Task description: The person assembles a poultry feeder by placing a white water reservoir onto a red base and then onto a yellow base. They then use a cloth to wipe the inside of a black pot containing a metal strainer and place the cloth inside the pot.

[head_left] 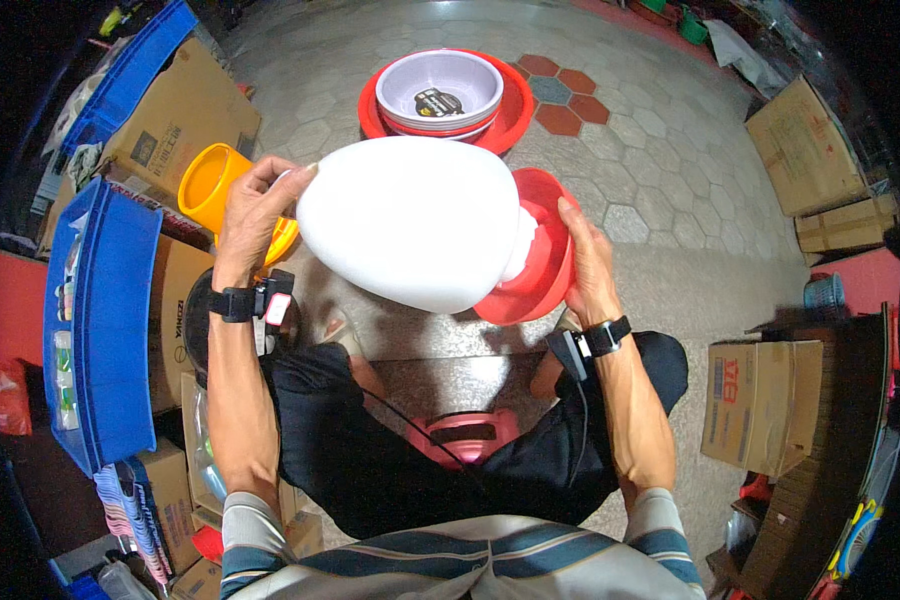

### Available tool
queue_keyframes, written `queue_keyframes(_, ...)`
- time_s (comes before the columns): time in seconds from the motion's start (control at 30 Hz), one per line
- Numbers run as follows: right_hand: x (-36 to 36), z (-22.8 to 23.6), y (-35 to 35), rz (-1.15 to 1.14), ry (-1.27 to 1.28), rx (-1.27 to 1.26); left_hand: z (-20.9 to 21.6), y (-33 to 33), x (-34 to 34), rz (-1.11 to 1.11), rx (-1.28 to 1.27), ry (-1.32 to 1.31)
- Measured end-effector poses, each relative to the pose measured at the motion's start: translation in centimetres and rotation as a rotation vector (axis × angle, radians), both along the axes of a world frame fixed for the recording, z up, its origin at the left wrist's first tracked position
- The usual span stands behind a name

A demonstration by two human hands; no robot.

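Note:
My left hand [253,205] grips the left rim of a large white bowl [410,220], held up tilted with its underside toward me. My right hand [588,262] holds a red bowl [540,270] that sits against the white bowl's right side, partly hidden behind it. Both are raised above my knees. On the floor beyond them stands a red basin [510,115] with a stack of white bowls [440,85] inside; something small and dark lies in the top bowl.
A yellow bucket [210,185] lies on its side by my left hand. Blue crates [105,320] and cardboard boxes [185,115] line the left. More cardboard boxes [805,150] stand at the right. A pink stool [465,435] shows between my legs. Hexagonal paving [660,190] lies ahead.

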State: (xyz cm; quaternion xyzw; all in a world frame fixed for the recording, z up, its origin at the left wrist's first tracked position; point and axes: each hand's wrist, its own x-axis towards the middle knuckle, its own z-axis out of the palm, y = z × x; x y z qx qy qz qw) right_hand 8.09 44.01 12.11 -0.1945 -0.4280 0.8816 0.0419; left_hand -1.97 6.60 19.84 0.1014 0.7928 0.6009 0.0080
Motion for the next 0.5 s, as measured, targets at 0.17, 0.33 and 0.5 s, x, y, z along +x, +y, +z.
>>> queue_keyframes(0.17, -0.3, 0.1, 0.1, -0.010, 0.020, -0.049, -0.3, -0.6, -0.7, -0.046, 0.182, -0.004)
queue_keyframes(0.33, -0.2, 0.2, 0.1, 0.011, 0.018, -0.011, -1.3, -0.5, -1.0, -0.036, 0.250, -0.029)
queue_keyframes(0.5, -0.2, 0.3, 0.0, -0.011, 0.029, 0.007, -0.9, 0.0, -0.8, 0.022, 0.228, -0.020)
